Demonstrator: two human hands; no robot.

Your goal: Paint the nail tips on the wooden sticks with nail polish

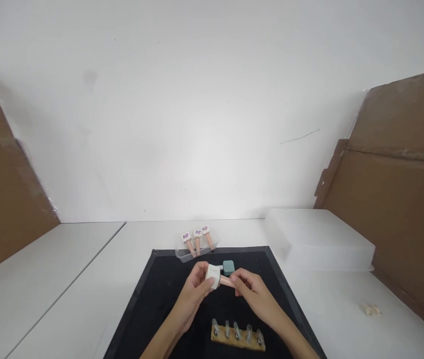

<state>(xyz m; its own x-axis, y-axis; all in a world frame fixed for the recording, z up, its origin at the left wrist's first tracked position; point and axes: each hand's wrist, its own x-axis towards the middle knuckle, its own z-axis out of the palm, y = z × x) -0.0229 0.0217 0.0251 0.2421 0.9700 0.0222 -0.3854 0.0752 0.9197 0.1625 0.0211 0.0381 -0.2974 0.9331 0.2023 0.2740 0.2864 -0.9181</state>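
Observation:
My left hand [197, 289] pinches the white block-shaped head [213, 275] of a small mallet-shaped item. My right hand [248, 288] has its fingers closed on the item's pink handle [227, 282], which points right. Just behind, a teal square-headed piece [229, 268] with a pale stem rests on the black mat [159, 289], partly hidden by the held item. Below my hands on the mat sits a tan strip [238, 343] bearing several clear upright tubes with dark bits inside.
Beyond the mat's back edge, a clear tray [185, 258] holds three similar white-headed, pink-handled pieces [197, 239]. A translucent bin [320, 242] stands at the right. Small pale scraps [370, 309] lie nearer on that side. Cardboard panels [402, 199] flank the white table [85, 269].

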